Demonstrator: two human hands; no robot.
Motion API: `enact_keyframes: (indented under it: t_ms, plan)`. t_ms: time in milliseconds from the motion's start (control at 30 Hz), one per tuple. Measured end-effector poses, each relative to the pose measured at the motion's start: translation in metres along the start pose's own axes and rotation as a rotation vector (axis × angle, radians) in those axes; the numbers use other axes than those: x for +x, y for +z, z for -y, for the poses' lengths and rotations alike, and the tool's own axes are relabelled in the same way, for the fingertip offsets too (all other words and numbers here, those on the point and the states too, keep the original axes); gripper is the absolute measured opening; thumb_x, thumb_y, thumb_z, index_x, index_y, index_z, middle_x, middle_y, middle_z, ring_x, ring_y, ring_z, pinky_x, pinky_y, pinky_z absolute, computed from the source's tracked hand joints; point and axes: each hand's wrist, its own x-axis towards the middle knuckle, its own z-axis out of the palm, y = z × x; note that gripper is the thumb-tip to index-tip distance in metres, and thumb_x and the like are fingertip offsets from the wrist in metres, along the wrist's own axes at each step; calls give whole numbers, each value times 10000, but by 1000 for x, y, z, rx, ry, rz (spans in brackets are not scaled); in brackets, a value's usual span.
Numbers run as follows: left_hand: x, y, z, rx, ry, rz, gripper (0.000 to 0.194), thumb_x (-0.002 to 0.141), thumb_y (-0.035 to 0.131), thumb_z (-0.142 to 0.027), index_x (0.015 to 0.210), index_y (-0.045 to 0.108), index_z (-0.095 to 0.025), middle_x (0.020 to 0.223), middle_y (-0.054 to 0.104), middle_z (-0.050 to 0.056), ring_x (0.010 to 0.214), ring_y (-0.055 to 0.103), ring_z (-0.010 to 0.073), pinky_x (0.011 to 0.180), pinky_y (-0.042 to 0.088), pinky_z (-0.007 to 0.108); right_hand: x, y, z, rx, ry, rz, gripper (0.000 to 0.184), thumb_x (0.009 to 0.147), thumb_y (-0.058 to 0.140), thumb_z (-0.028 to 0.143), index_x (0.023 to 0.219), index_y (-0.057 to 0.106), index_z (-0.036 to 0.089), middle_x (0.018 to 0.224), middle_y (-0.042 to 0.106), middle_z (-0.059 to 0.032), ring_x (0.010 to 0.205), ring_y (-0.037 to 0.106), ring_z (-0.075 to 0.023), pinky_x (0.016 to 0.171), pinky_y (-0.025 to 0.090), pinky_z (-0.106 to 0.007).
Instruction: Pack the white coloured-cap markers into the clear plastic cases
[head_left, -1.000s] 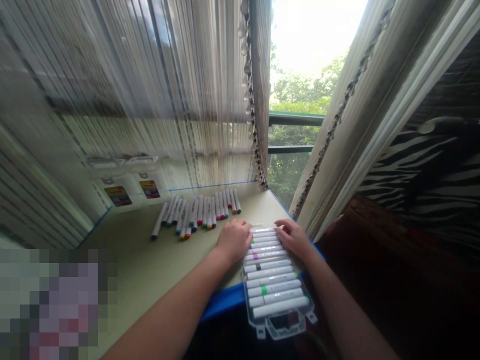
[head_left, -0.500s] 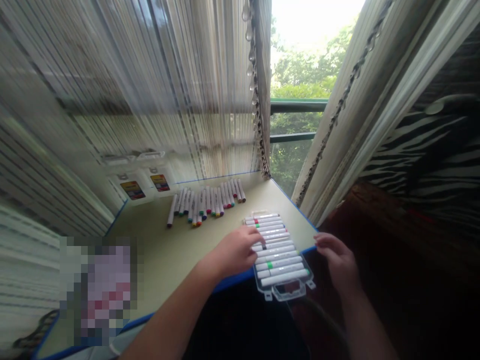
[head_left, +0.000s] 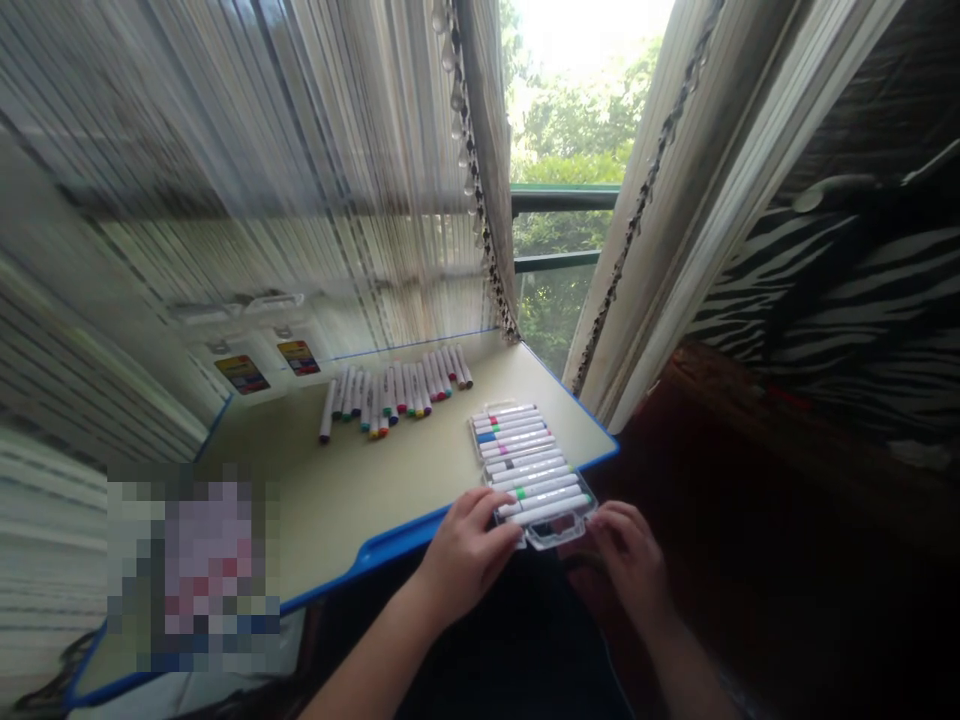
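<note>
At lower centre, my left hand [head_left: 471,545] pinches one corner of a clear case [head_left: 556,543] of markers [head_left: 534,484]; my right hand [head_left: 630,560], fingers curled, touches another, its grip unclear.

A clear plastic case [head_left: 555,545] reaches from the tabletop [head_left: 360,470] out past its blue edge, handle end nearest. White markers [head_left: 541,480], some colour-banded, lie crosswise inside, side by side.

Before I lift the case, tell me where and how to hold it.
Probably at both corners beside the handle, left hand from the left, right hand from the right. That end of the case juts past the table, leaving room underneath; keep it level, since tipping might spill the markers.
</note>
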Motion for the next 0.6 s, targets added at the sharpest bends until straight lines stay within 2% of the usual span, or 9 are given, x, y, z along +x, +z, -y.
enact_keyframes:
  t_ms: [100,300,400,467,500,600]
  plan:
    - [5,-6,-6,-86,-8,-29,157,861,493,-191,941,625,-217,1170,591,83,1155,478,220,968,441,392,11,-6,1,16,-4,33,61,841,561,240,837,622,239,931,585,-60,820,622,-174,627,548,-277]
    - [17,-10,-10,-197,-46,-105,147,869,477,-172,959,590,-195,1066,664,66,1119,542,184,984,426,362,28,-8,9,72,-28,56,89,847,547,216,928,565,248,1079,590,-70,995,604,-195,810,529,-349]
    - [24,-9,-7,-201,-108,-136,146,886,450,-191,957,578,-193,1164,634,79,1225,477,207,1043,368,414,40,-6,11,100,-54,73,212,807,608,221,1003,533,252,1055,613,-61,994,604,-196,845,518,-361]
    - [27,-8,-3,-223,-150,-127,159,883,475,-255,997,565,-190,1269,573,98,1304,393,237,1079,319,459,50,-5,12,123,-80,82,209,802,614,223,994,535,255,1015,630,-50,959,614,-189,836,521,-353]
    - [29,-7,-1,-247,-173,-111,227,863,521,-311,1050,551,-188,1300,547,110,1313,382,248,1080,318,465,54,-5,12,135,-87,87,182,807,608,225,974,542,256,991,638,-45,939,619,-186,824,524,-346]
    - [32,-6,6,-312,-255,-62,590,727,673,-460,1215,488,-184,1292,546,137,1241,466,264,1038,382,441,66,-3,14,160,-78,90,100,814,600,253,907,565,262,928,654,-35,888,631,-185,791,531,-337]
